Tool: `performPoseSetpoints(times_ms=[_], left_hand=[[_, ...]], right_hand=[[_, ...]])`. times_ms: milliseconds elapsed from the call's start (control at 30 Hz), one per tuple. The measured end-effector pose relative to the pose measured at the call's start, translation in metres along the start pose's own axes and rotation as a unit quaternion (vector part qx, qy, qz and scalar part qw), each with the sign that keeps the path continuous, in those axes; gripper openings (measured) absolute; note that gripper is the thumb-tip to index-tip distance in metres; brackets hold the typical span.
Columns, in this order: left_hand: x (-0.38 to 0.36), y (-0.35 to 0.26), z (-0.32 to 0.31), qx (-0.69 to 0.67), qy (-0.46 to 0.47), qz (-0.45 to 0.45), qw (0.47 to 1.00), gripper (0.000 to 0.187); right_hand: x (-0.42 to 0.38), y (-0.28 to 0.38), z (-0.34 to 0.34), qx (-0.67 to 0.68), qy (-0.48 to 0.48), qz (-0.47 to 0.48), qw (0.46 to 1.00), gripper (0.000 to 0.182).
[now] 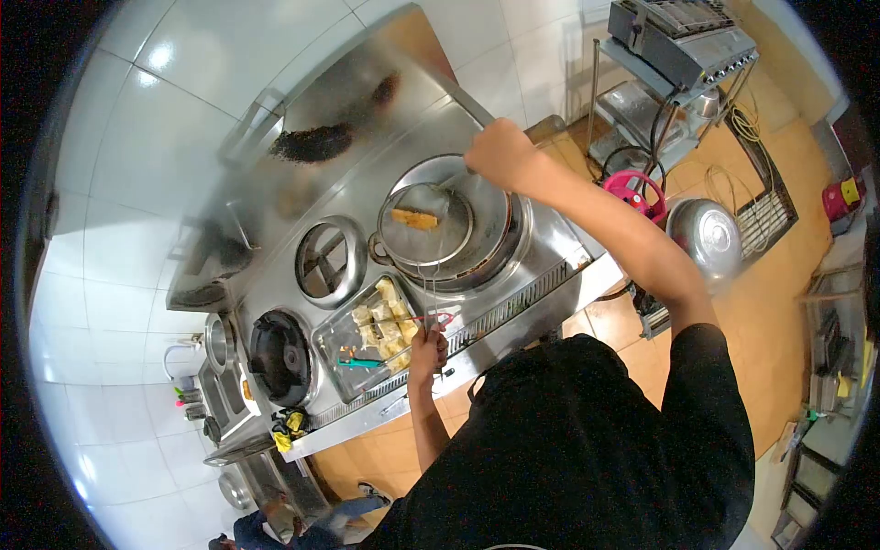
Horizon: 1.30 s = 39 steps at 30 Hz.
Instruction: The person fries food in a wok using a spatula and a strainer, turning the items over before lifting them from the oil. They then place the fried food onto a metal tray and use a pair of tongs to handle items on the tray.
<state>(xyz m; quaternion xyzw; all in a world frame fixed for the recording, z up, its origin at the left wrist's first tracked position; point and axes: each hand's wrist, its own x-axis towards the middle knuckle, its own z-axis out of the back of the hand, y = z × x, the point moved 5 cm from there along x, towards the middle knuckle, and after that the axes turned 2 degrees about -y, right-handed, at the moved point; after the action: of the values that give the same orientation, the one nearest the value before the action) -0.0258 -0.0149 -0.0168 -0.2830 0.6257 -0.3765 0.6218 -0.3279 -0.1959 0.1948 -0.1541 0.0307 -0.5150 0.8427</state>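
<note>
My left hand (428, 353) is closed around the handle of a wire strainer (426, 197), held over a large round pan (495, 215) on the stove. One browned piece of food (414, 219) lies in the strainer. My right hand (500, 156) is a fist at the pan's far right side, wrapped round the end of a long metal handle that reaches up and left. Just left of my left hand, a rectangular metal tray (335, 341) holds several pale folded food pieces (385, 321) and a green-handled utensil (360, 363).
Left of the pan are an uncovered burner ring (329, 262) and a dark burner (280, 357). A scorched metal backsplash (266, 202) stands behind. At right are a grill appliance (683, 46) and a metal pot (704, 240). Another person (284, 522) is at the lower left.
</note>
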Motion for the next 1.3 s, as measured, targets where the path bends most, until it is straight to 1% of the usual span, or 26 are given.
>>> performPoseSetpoints(times_ms=[67, 133, 267, 333, 433, 533, 667, 733, 867, 900, 933, 1067, 1167, 1233, 1267, 1300], left_hand=[[-0.002, 0.001, -0.003, -0.019, 0.004, -0.01, 1.0, 0.02], [-0.006, 0.004, -0.006, -0.039, 0.01, 0.027, 0.999, 0.019], [-0.01, 0.005, -0.014, -0.058, 0.004, 0.027, 0.998, 0.018], [-0.014, 0.004, -0.016, -0.068, -0.001, 0.021, 0.997, 0.019], [-0.014, 0.007, -0.015, -0.064, -0.01, 0.018, 0.998, 0.021], [-0.014, 0.007, -0.013, -0.066, -0.017, 0.025, 0.997, 0.018], [-0.017, 0.006, -0.013, -0.082, -0.016, 0.021, 0.996, 0.015], [-0.019, 0.001, -0.015, -0.084, -0.012, 0.031, 0.996, 0.015], [-0.023, -0.004, -0.023, -0.095, -0.002, 0.027, 0.995, 0.017], [-0.022, -0.002, -0.025, -0.1, 0.002, 0.026, 0.995, 0.017], [-0.022, -0.001, -0.026, -0.105, 0.006, 0.024, 0.994, 0.018], [-0.02, 0.001, -0.028, -0.096, -0.006, 0.026, 0.995, 0.017], [-0.013, 0.0, -0.03, -0.109, -0.003, 0.018, 0.994, 0.017], [-0.014, -0.005, -0.033, -0.112, -0.015, 0.01, 0.994, 0.016], [-0.012, -0.003, -0.033, -0.112, -0.015, 0.009, 0.994, 0.016], [-0.009, 0.0, -0.034, -0.123, -0.015, 0.006, 0.992, 0.017]], right_hand=[[0.003, -0.001, -0.003, 0.001, -0.006, -0.001, 1.0, 0.01], [0.004, -0.004, 0.0, -0.001, -0.029, -0.014, 0.999, 0.01], [0.005, -0.005, -0.004, -0.006, -0.036, -0.025, 0.999, 0.011], [0.0, -0.006, -0.003, 0.006, -0.067, -0.031, 0.997, 0.011], [-0.003, -0.013, -0.012, 0.038, -0.077, -0.042, 0.995, 0.01], [-0.01, -0.016, -0.01, 0.033, -0.103, -0.061, 0.992, 0.008], [-0.016, -0.02, -0.01, 0.059, -0.098, -0.08, 0.99, 0.008], [-0.019, -0.023, -0.008, 0.081, -0.134, -0.087, 0.984, 0.008], [-0.025, -0.028, -0.007, 0.1, -0.131, -0.104, 0.981, 0.008], [-0.031, -0.028, -0.005, 0.086, -0.119, -0.11, 0.983, 0.014], [-0.035, -0.03, -0.005, 0.072, -0.108, -0.116, 0.985, 0.024], [-0.051, -0.033, -0.017, 0.085, -0.075, -0.123, 0.986, 0.022], [-0.066, -0.033, -0.019, 0.121, -0.062, -0.134, 0.982, 0.023], [-0.074, -0.032, -0.03, 0.175, -0.072, -0.147, 0.971, 0.017], [-0.078, -0.028, -0.032, 0.175, -0.073, -0.147, 0.971, 0.017], [-0.083, -0.025, -0.035, 0.244, -0.066, -0.16, 0.954, 0.02]])
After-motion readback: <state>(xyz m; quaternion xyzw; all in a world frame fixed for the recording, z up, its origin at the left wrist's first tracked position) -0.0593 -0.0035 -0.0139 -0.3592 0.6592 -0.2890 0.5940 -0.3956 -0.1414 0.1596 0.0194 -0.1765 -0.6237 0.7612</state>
